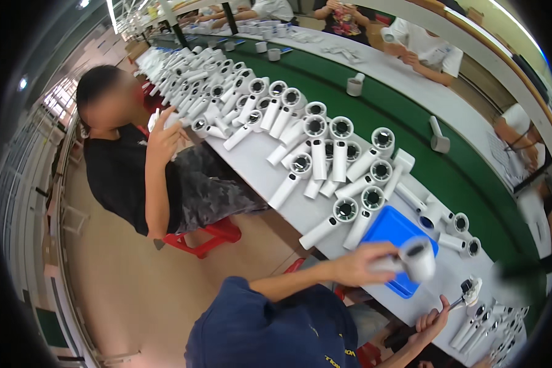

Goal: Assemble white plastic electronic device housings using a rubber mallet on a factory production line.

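Note:
My left hand (368, 264) is closed around the handle of a white hair dryer (418, 260), a round-headed one. It is held above a blue tray (383, 230) on the white bench and is slightly blurred. Lower right, my right hand (432, 320) grips a thin dark rod-like tool (455, 304). A black piece and a crumpled white bit, perhaps cloth (472, 291), show at the tool's far end. Close to the tray lie more white hair dryers (345, 210), their round heads showing dark vents.
Rows of similar white dryers (227, 92) cover the bench to the far left. A green conveyor belt (398, 122) runs behind, carrying a few dryers. A co-worker in black (129, 159) sits at left on a red stool (211, 239). Small dark-and-white parts (490, 325) crowd the lower right.

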The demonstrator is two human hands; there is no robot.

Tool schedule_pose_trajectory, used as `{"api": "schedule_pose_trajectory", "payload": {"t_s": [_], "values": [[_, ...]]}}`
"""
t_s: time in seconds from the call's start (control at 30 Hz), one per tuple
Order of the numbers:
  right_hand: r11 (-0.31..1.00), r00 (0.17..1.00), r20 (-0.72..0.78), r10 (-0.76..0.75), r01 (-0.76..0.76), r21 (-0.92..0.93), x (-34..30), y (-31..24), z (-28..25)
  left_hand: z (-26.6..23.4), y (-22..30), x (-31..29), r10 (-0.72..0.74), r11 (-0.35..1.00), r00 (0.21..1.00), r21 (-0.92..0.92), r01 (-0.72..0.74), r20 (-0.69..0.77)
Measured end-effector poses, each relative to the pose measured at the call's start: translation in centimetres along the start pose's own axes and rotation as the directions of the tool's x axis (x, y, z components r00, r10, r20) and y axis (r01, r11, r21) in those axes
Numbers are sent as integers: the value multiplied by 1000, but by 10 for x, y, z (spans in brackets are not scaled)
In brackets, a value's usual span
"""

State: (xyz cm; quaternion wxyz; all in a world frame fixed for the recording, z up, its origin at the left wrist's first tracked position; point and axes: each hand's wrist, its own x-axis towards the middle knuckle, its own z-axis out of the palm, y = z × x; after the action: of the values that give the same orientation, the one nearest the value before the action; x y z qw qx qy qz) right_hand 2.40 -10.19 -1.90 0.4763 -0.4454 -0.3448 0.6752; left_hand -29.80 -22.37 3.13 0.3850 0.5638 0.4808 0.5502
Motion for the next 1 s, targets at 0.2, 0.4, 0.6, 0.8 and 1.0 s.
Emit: {"api": "schedule_pose_trajectory", "payload": {"t_s": [0.2,0.4,0.6,0.8,1.0], "values": [[995,1000,4,17,-17,93,19,9,-15,-179,10,-60,174,937,475,294,190,-862],[998,999,30,19,-21,64,20,7,-5,-239,-12,-108,324,649,187,362,669,-927],[997,999,37,-9,6,76,15,9,-28,-272,-81,-106,350,529,308,458,714,-885],[994,1000,28,11,-14,105,-11,7,-11,-259,-57,-91,602,149,389,576,803,-697],[993,991,101,91,-98,66,-72,29,-8,-66,58,76,402,734,843,676,-63,-358]]}}
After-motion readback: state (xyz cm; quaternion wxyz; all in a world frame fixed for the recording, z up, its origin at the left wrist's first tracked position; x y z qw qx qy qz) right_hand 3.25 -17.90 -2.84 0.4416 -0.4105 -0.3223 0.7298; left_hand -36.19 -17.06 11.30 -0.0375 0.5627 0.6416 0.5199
